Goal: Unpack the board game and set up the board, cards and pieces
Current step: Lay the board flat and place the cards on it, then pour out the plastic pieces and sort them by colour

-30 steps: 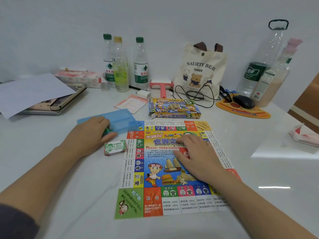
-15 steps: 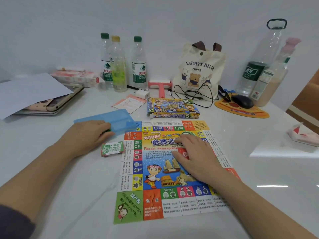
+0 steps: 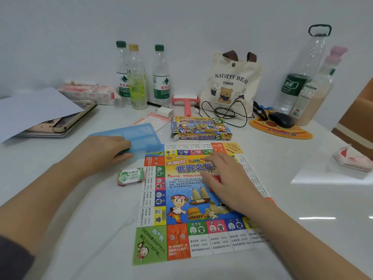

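Note:
The colourful paper game board [image 3: 181, 201] lies flat on the white table. My right hand [image 3: 228, 178] rests on the board's middle with relaxed, spread fingers, covering a small red item [image 3: 216, 180] that I cannot identify. My left hand [image 3: 105, 152] grips the near left corner of a blue plastic tray [image 3: 141, 136], fingers on top and thumb below; something dark green shows under the fingers. The tray overlaps the board's far left corner. A small banded stack of play money [image 3: 130, 176] lies just left of the board. The game box [image 3: 199, 128] lies beyond the board, one end flap open.
Three water bottles [image 3: 141, 77] stand at the back, beside a tote bag [image 3: 232, 83], a black cable and a pink roller. A mouse on an orange pad [image 3: 282, 128] and two tall bottles are at the right. Papers and a tablet [image 3: 50, 118] lie at the left.
Both hands stay nearly where they were. My left hand has shifted its fingers a little further onto the tray's corner.

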A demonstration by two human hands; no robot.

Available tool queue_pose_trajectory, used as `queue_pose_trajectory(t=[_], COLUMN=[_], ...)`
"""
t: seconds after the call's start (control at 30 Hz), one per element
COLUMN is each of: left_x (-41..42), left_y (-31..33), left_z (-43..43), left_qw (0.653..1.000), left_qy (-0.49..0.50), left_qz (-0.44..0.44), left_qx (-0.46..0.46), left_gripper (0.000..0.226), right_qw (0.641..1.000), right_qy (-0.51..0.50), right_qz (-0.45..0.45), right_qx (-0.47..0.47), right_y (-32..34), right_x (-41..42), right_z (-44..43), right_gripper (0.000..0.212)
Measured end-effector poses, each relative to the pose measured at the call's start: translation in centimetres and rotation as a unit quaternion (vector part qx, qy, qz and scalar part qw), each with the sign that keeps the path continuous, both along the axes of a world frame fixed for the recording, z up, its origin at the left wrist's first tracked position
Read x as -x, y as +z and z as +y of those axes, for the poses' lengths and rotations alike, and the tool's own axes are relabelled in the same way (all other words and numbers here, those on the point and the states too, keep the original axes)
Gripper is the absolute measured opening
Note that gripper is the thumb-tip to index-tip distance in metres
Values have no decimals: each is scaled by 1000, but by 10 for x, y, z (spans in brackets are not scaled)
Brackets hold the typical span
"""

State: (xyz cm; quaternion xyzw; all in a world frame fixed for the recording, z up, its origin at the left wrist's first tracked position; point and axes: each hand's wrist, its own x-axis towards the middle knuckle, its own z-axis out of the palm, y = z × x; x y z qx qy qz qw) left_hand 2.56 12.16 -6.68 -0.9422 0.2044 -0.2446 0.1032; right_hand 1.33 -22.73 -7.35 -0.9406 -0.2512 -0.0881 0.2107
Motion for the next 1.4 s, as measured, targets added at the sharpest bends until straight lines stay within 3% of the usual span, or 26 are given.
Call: queue_pose_trajectory(t=[0.1,0.2,0.3,0.37,0.47,0.7,0.97,1.1,1.4], left_x=[2,12,26,35,45,64,70,78,82], left_y=[21,48,61,59,47,23,10,6,-5], left_z=[-20,-57,-105,-133,-160,-173,-167,-158,-141], left_qw=[999,996,987,980,977,980,986,975,923], left_qy=[-30,-85,-156,-192,-209,-188,-140,-143,-35], left_qz=[-15,-31,-38,-40,-43,-38,-2,14,-8], left_qx=[2,-12,-30,-28,-5,53,91,172,384], left_gripper=[31,31,26,29,35,36,48,56,18], right_qw=[997,967,868,796,761,788,782,787,840], right_qy=[-3,-33,-50,-35,-10,9,19,24,23], right_qz=[16,99,292,393,430,425,438,428,353], right_qx=[-76,-234,-400,-459,-486,-444,-443,-444,-412], right_y=[10,31,49,56,55,45,35,36,32], right_x=[1,-1,-4,-2,6,13,13,12,12], right_z=[-2,-4,-7,-11,-22,-44,-47,-55,-60], right_gripper=[40,32,30,30,26,24,30,34,20])
